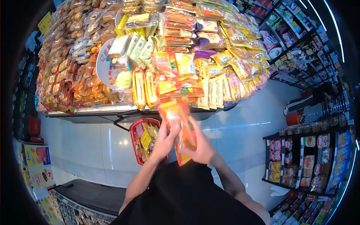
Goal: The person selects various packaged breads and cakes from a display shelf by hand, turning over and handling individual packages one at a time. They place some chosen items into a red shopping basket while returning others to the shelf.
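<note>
Between my two hands is a red-and-yellow snack packet (173, 108), held upright in front of the display and partly blurred. My left hand (167, 138) closes on its left side, fingers over the front. Around the right edge and lower part wraps my right hand (202, 144). Whether it is one packet or two overlapping is hard to tell. Just beyond it, similar red packets (165, 64) lie on the display. A red shopping basket (132, 140) with several wrapped snacks stands on the floor beside my left forearm.
The big display (93, 110) ahead is heaped with packaged breads and snacks, with a white sign (103, 62) among them. Shelves (266, 176) stand at the right, and a person (311, 100) is farther off there. A dark counter (93, 193) lies at the lower left.
</note>
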Demonstrator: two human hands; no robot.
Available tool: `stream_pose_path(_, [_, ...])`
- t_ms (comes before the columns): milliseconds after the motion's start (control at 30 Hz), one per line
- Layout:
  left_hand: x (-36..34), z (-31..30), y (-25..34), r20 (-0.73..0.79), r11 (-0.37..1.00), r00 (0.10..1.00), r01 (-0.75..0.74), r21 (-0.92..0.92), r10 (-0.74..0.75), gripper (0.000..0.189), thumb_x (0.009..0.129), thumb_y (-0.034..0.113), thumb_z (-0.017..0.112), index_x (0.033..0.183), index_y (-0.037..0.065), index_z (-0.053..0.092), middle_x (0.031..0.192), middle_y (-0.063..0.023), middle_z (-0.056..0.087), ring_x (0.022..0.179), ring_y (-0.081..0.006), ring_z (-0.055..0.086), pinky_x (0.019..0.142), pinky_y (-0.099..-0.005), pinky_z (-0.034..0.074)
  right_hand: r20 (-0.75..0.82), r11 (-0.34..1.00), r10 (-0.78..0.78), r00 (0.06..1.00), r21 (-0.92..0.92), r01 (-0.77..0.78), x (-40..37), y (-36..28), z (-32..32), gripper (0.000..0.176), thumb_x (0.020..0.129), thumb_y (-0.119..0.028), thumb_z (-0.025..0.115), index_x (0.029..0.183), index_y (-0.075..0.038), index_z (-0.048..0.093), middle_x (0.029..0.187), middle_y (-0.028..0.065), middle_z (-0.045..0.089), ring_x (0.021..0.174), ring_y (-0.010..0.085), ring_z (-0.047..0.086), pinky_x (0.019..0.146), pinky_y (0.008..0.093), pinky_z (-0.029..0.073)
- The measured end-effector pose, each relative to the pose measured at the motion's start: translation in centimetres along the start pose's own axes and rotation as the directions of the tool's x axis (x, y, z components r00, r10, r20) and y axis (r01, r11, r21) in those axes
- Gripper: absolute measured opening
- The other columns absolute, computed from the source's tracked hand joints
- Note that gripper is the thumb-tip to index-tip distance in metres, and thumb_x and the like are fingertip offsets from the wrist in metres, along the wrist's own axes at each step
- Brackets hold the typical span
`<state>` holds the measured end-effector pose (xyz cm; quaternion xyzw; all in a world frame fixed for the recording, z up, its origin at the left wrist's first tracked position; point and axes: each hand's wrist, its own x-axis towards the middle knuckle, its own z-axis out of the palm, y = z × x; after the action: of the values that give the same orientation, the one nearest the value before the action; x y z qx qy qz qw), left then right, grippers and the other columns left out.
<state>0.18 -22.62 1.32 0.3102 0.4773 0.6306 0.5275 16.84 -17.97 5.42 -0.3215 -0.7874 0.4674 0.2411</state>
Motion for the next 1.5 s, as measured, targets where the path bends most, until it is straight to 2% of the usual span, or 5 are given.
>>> stream_pose_path(267, [8.1, 11.2, -0.6, -0.057, 0.997, 0.998, -0.035, 0.068, 0.039, 0.048, 0.108, 0.032, 0.043, 0.144, 0.001, 0.041, 0.127, -0.0090, 0.055, 0.118, -0.0137, 0.049, 0.104, -0.0308, 0.039, -0.157, 0.899, 0.020, 0.987, 0.435, 0.051, 8.6, 5.6, -13.1, 0.088, 0.084, -0.018, 0.079, 0.151, 0.002, 0.025, 0.135, 0.0180, 0.053, 0.118, 0.0214, 0.058, 0.101, 0.0362, 0.046])
stream_pose_path(333, [8.1, 12.1, -2.2, -0.119, 0.993, 0.989, -0.077, 0.092, 0.088, 0.046, 0.108, 0.031, 0.042, 0.143, 0.001, 0.041, 0.125, -0.0085, 0.055, 0.118, -0.0140, 0.049, 0.103, -0.0300, 0.039, -0.240, 0.950, 0.002, 0.971, 0.305, 0.074, 11.3, 7.8, -14.0, 0.087, 0.085, -0.021, 0.077, 0.150, 0.004, 0.025, 0.138, 0.0196, 0.052, 0.120, 0.0236, 0.057, 0.103, 0.0375, 0.045])
stream_pose_path(533, [8.7, 11.3, -6.9, -0.204, 0.777, 0.809, 0.409, -0.479, -0.551, 0.056, 0.095, 0.048, 0.062, 0.136, 0.015, 0.043, 0.128, -0.0100, 0.053, 0.124, -0.0296, 0.053, 0.101, -0.0420, 0.043, -0.147, 0.954, -0.071, 0.987, 0.279, 0.110, 16.0, 10.8, -12.0, 0.077, 0.091, -0.015, 0.071, 0.150, 0.004, 0.024, 0.136, 0.0207, 0.053, 0.123, 0.0242, 0.055, 0.105, 0.0365, 0.043])
stream_pose_path(900, [11.8, 11.8, -6.7, -0.146, 0.649, 0.796, 0.356, -0.672, -0.588, 0.059, 0.094, 0.047, 0.059, 0.140, 0.017, 0.039, 0.135, -0.0173, 0.046, 0.120, -0.0326, 0.054, 0.099, -0.0442, 0.045, -0.206, 0.992, -0.034, 0.978, -0.125, 0.008, 16.9, 9.6, -12.1, 0.092, 0.088, -0.030, 0.074, 0.152, 0.003, 0.018, 0.125, 0.0353, 0.045, 0.113, 0.0492, 0.049, 0.098, 0.0513, 0.042])
stream_pose_path(1500, [9.1, 9.1, -7.3, -0.208, 0.674, 0.802, 0.296, -0.677, -0.561, 0.051, 0.095, 0.043, 0.059, 0.137, 0.018, 0.047, 0.137, -0.0134, 0.049, 0.120, -0.0274, 0.055, 0.101, -0.0445, 0.046, 0.015, 0.981, 0.008, 1.000, -0.192, -0.005, 14.9, 7.4, -14.4, 0.110, 0.076, -0.018, 0.085, 0.158, -0.011, 0.013, 0.131, 0.0317, 0.041, 0.118, 0.0483, 0.050, 0.094, 0.0501, 0.046])
